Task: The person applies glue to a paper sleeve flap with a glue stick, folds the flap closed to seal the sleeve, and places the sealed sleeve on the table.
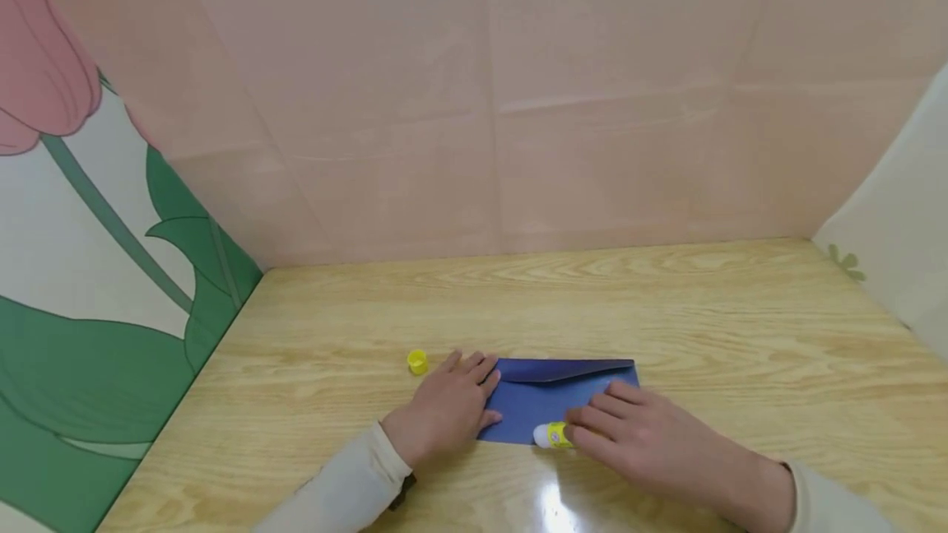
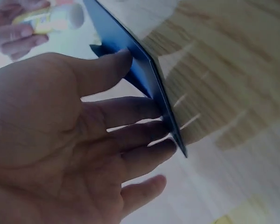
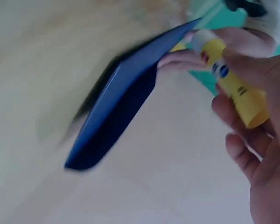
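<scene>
Glare spots the table; wrist views seem softly blurred

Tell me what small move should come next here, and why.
Probably draw the glue stick along the near edge of the blue paper: the right hand holds it uncapped there, its yellow cap lies apart on the table, and the left hand rests on the paper's left end, which should help steady it.
</scene>
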`<action>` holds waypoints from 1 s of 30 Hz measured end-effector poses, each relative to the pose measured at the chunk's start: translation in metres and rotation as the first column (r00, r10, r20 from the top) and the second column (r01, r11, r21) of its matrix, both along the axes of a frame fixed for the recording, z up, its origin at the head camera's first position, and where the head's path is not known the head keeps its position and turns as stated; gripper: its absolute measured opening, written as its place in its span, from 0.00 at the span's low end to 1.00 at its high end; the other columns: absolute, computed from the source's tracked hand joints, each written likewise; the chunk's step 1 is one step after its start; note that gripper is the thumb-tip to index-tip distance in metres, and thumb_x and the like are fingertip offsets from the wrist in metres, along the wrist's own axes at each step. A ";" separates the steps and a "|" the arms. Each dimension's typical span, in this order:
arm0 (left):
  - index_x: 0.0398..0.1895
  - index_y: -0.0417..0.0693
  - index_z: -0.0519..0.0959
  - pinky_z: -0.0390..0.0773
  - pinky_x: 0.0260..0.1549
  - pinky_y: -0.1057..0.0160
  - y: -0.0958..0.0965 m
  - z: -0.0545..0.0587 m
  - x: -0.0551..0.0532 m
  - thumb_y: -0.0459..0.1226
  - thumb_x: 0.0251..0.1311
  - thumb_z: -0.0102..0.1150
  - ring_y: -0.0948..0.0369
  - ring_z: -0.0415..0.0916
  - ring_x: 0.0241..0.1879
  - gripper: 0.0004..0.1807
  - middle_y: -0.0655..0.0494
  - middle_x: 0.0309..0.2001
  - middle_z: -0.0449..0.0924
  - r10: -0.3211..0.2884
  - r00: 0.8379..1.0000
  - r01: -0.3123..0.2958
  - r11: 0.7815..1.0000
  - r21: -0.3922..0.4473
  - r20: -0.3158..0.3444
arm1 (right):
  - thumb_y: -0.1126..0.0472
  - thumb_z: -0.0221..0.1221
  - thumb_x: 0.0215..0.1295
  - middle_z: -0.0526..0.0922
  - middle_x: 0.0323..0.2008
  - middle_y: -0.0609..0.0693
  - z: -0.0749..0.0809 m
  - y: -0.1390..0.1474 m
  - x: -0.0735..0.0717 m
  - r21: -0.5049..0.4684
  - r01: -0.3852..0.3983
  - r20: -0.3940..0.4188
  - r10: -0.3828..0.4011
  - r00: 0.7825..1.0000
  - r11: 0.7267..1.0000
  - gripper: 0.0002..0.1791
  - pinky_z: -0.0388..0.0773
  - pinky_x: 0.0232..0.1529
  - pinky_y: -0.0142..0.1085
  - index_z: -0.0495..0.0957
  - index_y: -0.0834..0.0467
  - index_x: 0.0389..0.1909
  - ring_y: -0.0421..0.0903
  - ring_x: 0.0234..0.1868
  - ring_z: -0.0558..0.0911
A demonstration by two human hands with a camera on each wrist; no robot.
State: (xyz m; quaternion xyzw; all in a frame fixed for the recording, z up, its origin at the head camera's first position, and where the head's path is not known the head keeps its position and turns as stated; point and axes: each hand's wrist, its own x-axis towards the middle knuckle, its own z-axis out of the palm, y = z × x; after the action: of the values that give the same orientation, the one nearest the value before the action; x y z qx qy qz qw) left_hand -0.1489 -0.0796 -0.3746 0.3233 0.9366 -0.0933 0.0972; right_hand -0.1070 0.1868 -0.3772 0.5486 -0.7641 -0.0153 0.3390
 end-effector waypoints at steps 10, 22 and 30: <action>0.78 0.46 0.56 0.49 0.77 0.54 -0.006 0.001 -0.008 0.56 0.74 0.43 0.57 0.47 0.79 0.37 0.50 0.80 0.48 -0.042 0.986 0.034 0.998 0.053 0.160 | 0.56 0.36 0.82 0.84 0.41 0.37 -0.005 -0.001 -0.004 -0.047 -0.061 0.071 0.064 0.995 0.997 0.20 0.72 0.42 0.32 0.79 0.48 0.40 0.37 0.38 0.79; 0.76 0.48 0.60 0.58 0.75 0.54 -0.007 0.004 -0.004 0.51 0.74 0.46 0.59 0.55 0.77 0.32 0.54 0.78 0.56 -0.068 0.997 0.070 0.997 -0.031 0.045 | 0.51 0.46 0.79 0.84 0.42 0.37 -0.008 0.000 -0.006 -0.083 -0.097 0.156 0.110 0.982 0.992 0.14 0.72 0.42 0.32 0.79 0.48 0.41 0.37 0.39 0.79; 0.75 0.62 0.63 0.67 0.69 0.51 -0.005 0.004 -0.004 0.52 0.72 0.49 0.60 0.66 0.71 0.29 0.58 0.73 0.65 -0.060 0.998 0.059 0.997 -0.049 -0.028 | 0.49 0.55 0.74 0.84 0.43 0.37 -0.008 0.001 -0.006 -0.102 -0.096 0.192 0.115 0.975 0.990 0.09 0.72 0.41 0.31 0.80 0.47 0.43 0.36 0.40 0.80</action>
State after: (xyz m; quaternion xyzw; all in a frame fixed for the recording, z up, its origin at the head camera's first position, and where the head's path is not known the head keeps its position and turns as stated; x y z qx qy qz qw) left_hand -0.1529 -0.0851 -0.3709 0.3471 0.9254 -0.1234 0.0886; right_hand -0.1126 0.1876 -0.3849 0.5709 -0.7636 0.0925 0.2871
